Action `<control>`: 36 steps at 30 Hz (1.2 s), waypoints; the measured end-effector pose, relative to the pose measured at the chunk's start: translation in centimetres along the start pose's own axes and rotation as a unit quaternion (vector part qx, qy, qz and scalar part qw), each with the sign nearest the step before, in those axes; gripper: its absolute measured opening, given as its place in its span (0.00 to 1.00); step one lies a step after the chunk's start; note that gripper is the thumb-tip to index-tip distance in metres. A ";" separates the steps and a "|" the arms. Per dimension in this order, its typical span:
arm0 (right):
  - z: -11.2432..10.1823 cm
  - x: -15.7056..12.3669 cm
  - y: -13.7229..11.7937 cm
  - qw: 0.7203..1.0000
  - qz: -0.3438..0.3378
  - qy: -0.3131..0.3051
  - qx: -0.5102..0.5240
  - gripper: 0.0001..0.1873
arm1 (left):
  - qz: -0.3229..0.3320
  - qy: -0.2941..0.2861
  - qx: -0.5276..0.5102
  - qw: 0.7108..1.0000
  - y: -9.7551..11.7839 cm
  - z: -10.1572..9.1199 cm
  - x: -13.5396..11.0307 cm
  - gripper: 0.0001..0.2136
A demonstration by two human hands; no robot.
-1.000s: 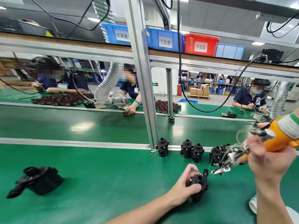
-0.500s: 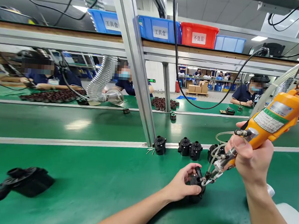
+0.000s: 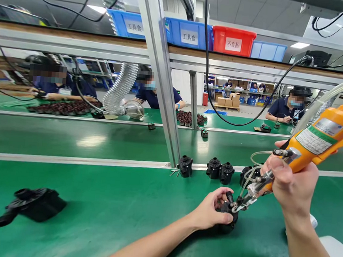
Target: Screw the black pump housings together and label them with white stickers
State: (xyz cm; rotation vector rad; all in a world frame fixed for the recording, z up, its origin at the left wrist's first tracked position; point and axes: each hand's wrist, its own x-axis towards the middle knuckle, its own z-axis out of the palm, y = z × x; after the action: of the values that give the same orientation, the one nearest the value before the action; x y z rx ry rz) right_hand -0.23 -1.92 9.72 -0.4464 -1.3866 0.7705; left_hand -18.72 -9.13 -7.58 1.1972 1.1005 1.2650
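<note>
My left hand [image 3: 211,211] is closed round a small black pump housing [image 3: 228,222] on the green bench, thumb on the near side and fingers behind. In my right hand [image 3: 293,185] is an orange electric screwdriver [image 3: 322,136] with a white and green label, gripped round its body and tilted down to the left. Its metal tip [image 3: 238,206] meets the top of the housing beside a short black spout. Whether a screw sits under the tip is too small to tell. Thin clear tubing loops beside the driver's nose.
Several black housings [image 3: 214,168] stand along the metal strip behind my hands, with loose screws [image 3: 174,172] by the upright post [image 3: 161,72]. A larger black part [image 3: 36,204] lies at left. A white object [image 3: 335,256] sits at lower right. Co-workers sit across the bench.
The view has shifted slightly, so things appear a little further right. Both hands keep their grips, and the driver tip stays on the housing.
</note>
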 end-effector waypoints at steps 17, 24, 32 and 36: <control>3.3 -1.0 0.2 0.995 0.078 -0.056 0.000 0.20 | 0.008 -0.007 -0.014 1.000 1.2 0.9 -0.6 0.35; 1.0 0.3 0.2 0.999 0.019 0.031 0.021 0.23 | 0.087 0.125 -0.021 0.988 -0.7 1.5 -1.3 0.28; -2.0 1.3 0.3 0.996 -0.015 0.085 0.017 0.25 | 0.030 0.068 -0.038 0.997 0.0 1.5 -1.0 0.32; -1.4 1.2 0.2 0.998 0.008 0.058 0.032 0.23 | -0.008 0.065 -0.018 0.998 0.0 1.8 -1.1 0.33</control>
State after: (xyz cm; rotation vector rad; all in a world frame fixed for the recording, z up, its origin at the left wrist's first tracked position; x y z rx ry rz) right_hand 1.10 -0.78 10.21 -0.4457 -1.2471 0.7878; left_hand -16.98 -10.30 -7.50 1.0891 1.1741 1.3609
